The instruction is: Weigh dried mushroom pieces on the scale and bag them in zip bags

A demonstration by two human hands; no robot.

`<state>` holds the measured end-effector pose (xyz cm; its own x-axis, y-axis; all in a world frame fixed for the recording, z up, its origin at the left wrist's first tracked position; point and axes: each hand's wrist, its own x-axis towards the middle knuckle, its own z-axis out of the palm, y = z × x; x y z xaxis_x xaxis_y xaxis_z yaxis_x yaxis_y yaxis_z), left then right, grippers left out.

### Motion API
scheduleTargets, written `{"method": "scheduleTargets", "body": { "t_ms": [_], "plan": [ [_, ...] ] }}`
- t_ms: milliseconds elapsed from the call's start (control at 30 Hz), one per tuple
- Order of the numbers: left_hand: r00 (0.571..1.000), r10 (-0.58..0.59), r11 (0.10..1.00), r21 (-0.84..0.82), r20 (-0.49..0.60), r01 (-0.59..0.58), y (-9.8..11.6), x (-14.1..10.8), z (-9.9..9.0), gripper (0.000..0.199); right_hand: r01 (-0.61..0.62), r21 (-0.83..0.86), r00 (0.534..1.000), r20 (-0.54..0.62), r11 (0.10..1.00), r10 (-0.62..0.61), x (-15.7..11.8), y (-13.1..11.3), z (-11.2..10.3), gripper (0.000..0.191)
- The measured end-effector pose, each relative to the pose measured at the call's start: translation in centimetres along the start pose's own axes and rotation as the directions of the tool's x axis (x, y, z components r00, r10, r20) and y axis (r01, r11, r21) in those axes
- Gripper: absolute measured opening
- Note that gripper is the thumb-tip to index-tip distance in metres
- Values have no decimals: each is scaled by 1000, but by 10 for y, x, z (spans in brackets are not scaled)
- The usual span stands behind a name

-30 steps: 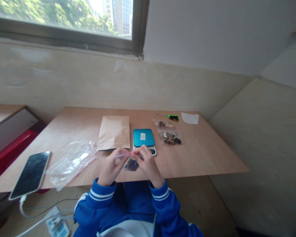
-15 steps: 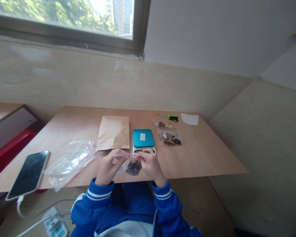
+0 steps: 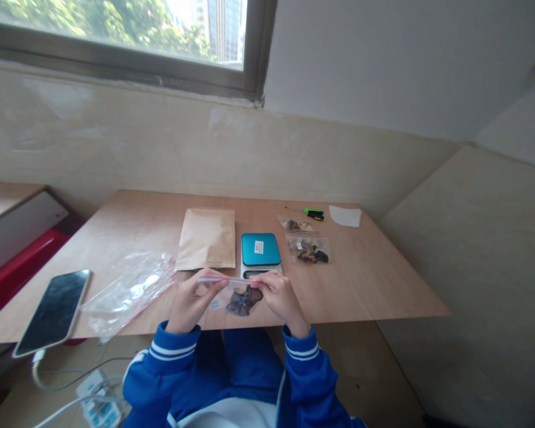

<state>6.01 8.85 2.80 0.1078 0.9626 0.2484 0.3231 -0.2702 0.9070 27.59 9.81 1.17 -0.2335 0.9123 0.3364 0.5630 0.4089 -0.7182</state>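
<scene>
Both hands pinch the red-edged zip seal of a small clear bag (image 3: 243, 300) holding dark dried pieces, probably mushroom or fungus. My left hand (image 3: 191, 303) grips its left end, and my right hand (image 3: 282, 300) grips its right end. The bag hangs just above the wooden table (image 3: 374, 279), in front of a digital kitchen scale with a teal top (image 3: 261, 249). Two similar filled zip bags (image 3: 308, 249) lie beyond it to the right. A kraft paper envelope (image 3: 206, 239) lies behind my left hand.
A loose clear plastic bag (image 3: 129, 294) and a black smartphone (image 3: 52, 312) lie at the table's left. A small screwdriver (image 3: 314, 214) and white paper (image 3: 345, 216) sit at the far edge. A cabled power strip (image 3: 93, 399) is on the floor below left.
My hands have moved farther apart along the seal, pulling the bag wider and showing more of its contents. The view has shifted slightly.
</scene>
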Motion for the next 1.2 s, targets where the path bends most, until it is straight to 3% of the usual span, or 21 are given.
{"method": "scheduleTargets", "body": {
  "t_ms": [167, 433, 533, 767, 900, 1033, 1200],
  "plan": [
    [1000, 16, 999, -42, -24, -17, 0, -4, 3, 28, -21, -82, 998, -65, 996, 16, -1, -2, -1, 20],
    [987, -14, 996, -89, -160, 0, -3, -4, 1, 33, -68, 186, 991, 123, 980, 45, -1, 2, -11, 19],
    [981, -33, 992, -126, -191, 9, -3, -5, 0, 33, -99, 201, 992, 101, 975, 80, -5, 7, -13, 19],
    [991, -97, 965, -254, -92, 71, 8, -8, 4, 36, -58, 118, 995, -78, 991, 68, -10, 12, -20, 24],
    [987, -120, 945, -316, -107, 80, 8, -7, 12, 36, -172, 365, 983, -2, 915, 185, -11, 14, -23, 18],
    [980, -171, 906, -407, -97, 118, 9, -8, 20, 40, -307, 506, 950, 116, 806, 289, -19, 28, -20, 38],
    [977, -202, 881, -423, 65, 211, 12, -6, 30, 50, -324, 595, 905, -30, 735, 424, -26, 44, -8, 55]
  ]
}}
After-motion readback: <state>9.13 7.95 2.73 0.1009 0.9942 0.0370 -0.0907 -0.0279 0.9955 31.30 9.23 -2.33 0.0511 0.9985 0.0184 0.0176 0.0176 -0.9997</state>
